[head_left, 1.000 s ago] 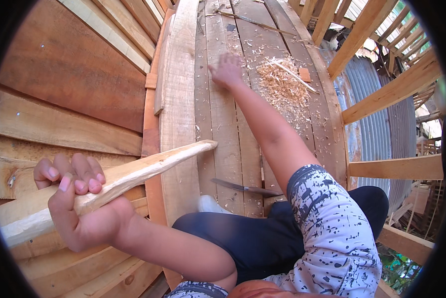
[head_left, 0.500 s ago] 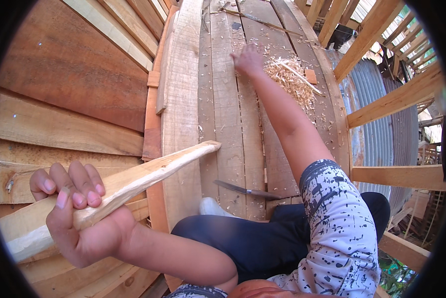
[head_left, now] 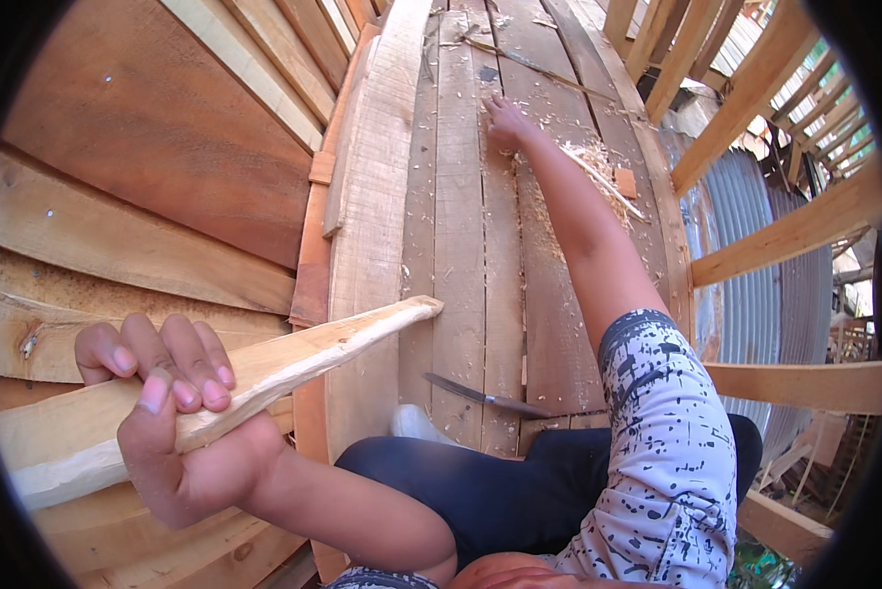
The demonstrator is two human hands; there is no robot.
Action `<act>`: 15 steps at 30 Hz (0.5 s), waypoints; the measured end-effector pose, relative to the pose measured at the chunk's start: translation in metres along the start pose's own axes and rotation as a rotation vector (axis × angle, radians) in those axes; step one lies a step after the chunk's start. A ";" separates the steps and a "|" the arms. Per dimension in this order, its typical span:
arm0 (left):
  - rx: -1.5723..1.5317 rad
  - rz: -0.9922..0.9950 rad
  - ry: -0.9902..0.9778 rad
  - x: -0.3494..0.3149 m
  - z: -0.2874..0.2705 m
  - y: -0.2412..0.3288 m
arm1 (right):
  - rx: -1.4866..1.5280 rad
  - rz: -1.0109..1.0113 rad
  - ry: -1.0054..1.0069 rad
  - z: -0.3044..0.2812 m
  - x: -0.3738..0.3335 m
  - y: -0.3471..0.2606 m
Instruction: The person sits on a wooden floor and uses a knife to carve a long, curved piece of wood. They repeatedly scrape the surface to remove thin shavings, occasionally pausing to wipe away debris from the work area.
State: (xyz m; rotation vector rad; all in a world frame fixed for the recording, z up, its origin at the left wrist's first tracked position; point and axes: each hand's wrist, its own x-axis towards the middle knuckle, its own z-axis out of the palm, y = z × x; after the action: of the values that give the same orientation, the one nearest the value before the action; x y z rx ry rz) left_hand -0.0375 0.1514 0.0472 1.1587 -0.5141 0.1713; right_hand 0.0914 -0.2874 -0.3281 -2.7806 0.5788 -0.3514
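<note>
My left hand (head_left: 176,412) is closed around a long piece of pale wood (head_left: 294,365), with the fingers over its upper edge. Its tapered end points to the right, over the floorboards, and its lower edge has a rough, whittled face. Far ahead, my right hand (head_left: 508,123) reaches down to the plank floor (head_left: 458,196). Its fingers stretch forward, seemingly around nothing, just left of a pile of wood shavings (head_left: 590,162) that my forearm partly covers. A knife (head_left: 485,398) with a dark handle lies on the boards near my legs, apart from both hands.
A wooden plank wall (head_left: 146,187) rises on the left, with a thick pale board (head_left: 372,147) along its foot. Wooden rails (head_left: 785,221) edge the right side, with corrugated metal sheets (head_left: 745,285) beyond. A thin stick (head_left: 539,69) and a small orange-brown block (head_left: 625,183) lie on the floor.
The view has shifted slightly, moving the scene a little right and down. My right hand has moved slightly, and its forearm now covers more of the shavings. My left hand keeps its grip.
</note>
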 end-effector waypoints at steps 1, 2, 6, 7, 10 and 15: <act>-0.016 -0.006 -0.012 0.001 0.003 -0.001 | -0.002 0.007 -0.131 -0.006 0.011 0.008; 0.003 0.001 0.001 0.002 -0.001 -0.001 | 0.020 -0.001 -0.285 -0.013 0.016 -0.008; 0.018 0.011 0.001 0.000 -0.014 0.003 | 0.281 -0.008 -0.281 -0.038 0.014 -0.041; 0.014 0.013 -0.013 -0.001 -0.015 0.004 | 0.263 -0.078 -0.173 -0.035 0.011 -0.042; -0.024 -0.004 -0.027 0.001 -0.008 0.001 | 0.045 -0.087 -0.290 -0.031 -0.006 -0.007; -0.025 0.003 0.005 -0.001 -0.013 0.003 | 0.215 -0.118 -0.341 -0.043 -0.016 -0.033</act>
State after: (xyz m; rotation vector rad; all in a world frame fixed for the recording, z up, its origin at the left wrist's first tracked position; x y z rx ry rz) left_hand -0.0359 0.1646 0.0448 1.1327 -0.5122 0.1693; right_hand 0.0765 -0.2607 -0.2803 -2.5885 0.2785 0.0394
